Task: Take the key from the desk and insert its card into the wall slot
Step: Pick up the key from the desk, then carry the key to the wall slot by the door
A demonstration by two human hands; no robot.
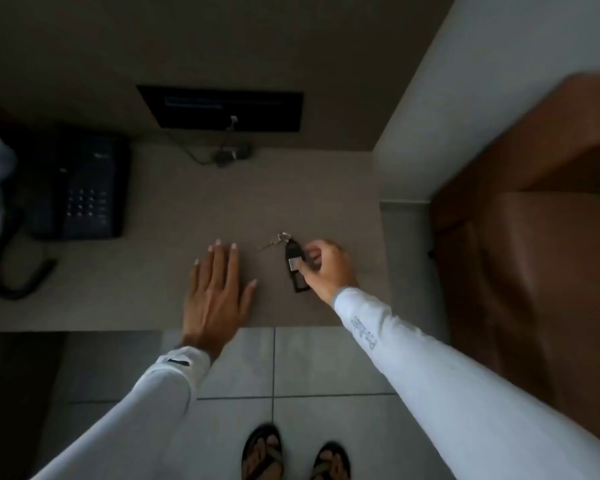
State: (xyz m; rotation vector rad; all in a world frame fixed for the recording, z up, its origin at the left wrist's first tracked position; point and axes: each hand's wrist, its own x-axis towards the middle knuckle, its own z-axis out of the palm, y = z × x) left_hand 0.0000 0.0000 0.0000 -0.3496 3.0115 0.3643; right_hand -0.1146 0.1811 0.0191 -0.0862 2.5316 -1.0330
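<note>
A black key card fob (294, 263) with a white label lies on the grey desk (160, 271), a metal key (273, 241) on a ring at its far end. My right hand (326, 268) is closed around the fob's right side, thumb and fingers pinching it, and the fob is still touching the desk. My left hand (217, 292) rests flat on the desk to the left of the fob, fingers spread, holding nothing. No wall slot is visible in this view.
A black desk telephone (80, 188) with a coiled cord sits at the left. A dark panel (222, 109) with a cable is on the wall behind. A white wall (465, 109) and a brown wooden door (534, 237) stand to the right. Tiled floor lies below.
</note>
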